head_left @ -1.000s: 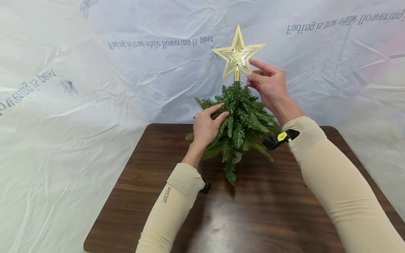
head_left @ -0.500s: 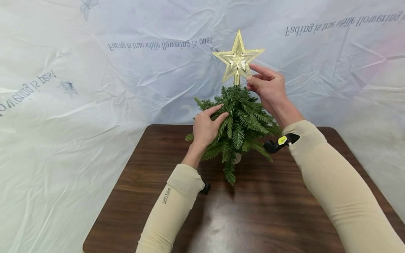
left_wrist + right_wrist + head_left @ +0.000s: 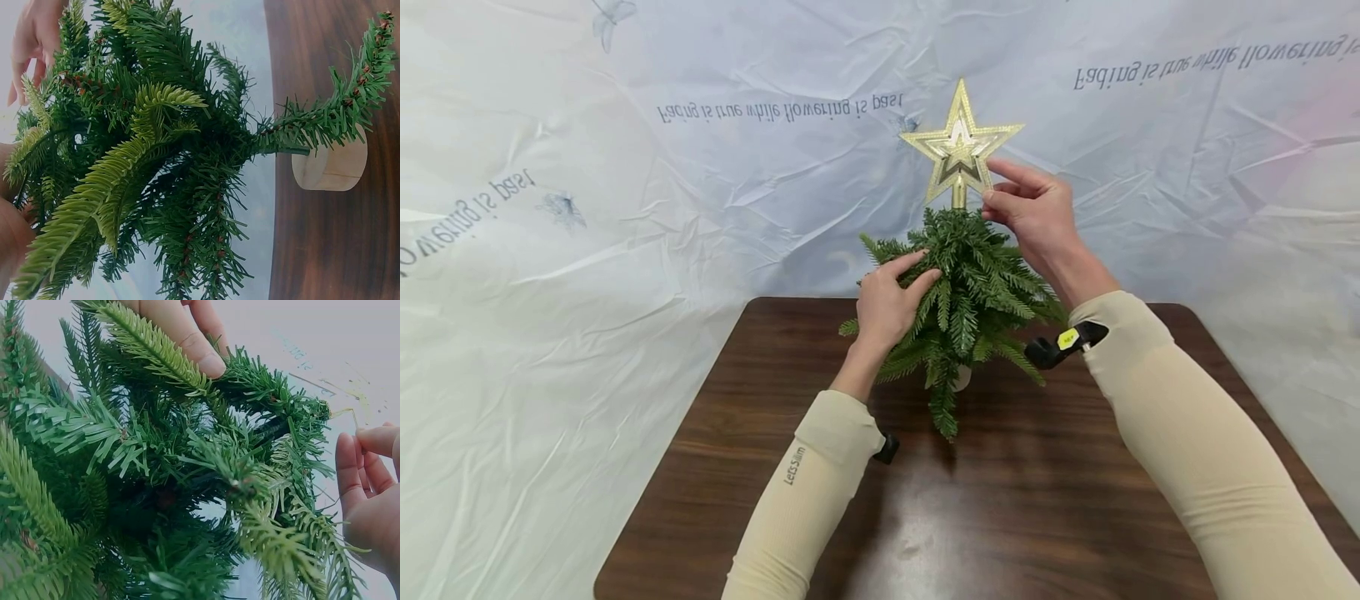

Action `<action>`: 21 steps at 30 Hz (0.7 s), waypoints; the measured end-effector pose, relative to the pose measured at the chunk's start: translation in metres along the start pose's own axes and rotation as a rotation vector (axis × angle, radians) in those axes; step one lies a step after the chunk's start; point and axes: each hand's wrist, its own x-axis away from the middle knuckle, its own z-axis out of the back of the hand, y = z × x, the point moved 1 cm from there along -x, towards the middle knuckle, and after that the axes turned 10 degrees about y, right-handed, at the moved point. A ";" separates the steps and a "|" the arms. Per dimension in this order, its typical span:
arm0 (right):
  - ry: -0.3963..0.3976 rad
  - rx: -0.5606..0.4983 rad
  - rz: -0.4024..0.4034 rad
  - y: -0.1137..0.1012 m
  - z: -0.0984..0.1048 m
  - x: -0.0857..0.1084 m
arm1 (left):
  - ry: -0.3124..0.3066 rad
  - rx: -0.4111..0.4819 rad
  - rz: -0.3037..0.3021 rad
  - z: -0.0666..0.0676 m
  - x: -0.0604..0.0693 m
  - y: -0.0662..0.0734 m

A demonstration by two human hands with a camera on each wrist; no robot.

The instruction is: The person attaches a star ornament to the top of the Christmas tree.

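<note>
A small artificial Christmas tree (image 3: 966, 292) with dark and light green sprigs stands upright in the head view. My left hand (image 3: 889, 304) grips its upper branches from the left, thumb and forefinger around a bunch of them; the other fingertips are hidden by needles. My right hand (image 3: 1037, 208) pinches the lower right point of a gold star topper (image 3: 961, 150) between thumb and fingers. The star is upright above the treetop, the lower end of its tube meeting the top needles. In the right wrist view the right hand (image 3: 372, 487) is beside the treetop.
The tree's round wooden base (image 3: 331, 162) rests on a dark brown wooden table (image 3: 1000, 500). Behind and beside the table hangs a wrinkled white sheet (image 3: 662, 208) with printed lettering. A black wrist camera (image 3: 1063, 343) sits close to the right-hand branches.
My right hand has moved down with the star, and the star's tube has sunk lower into the treetop needles. The left hand has stayed in place on the branches.
</note>
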 end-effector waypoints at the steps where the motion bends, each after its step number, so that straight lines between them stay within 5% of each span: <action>1: -0.001 0.010 0.001 0.000 0.000 0.000 | 0.001 -0.001 0.001 0.000 0.000 0.000; 21: -0.065 0.172 0.126 0.008 0.010 0.004 | -0.005 -0.008 0.004 0.001 0.000 0.001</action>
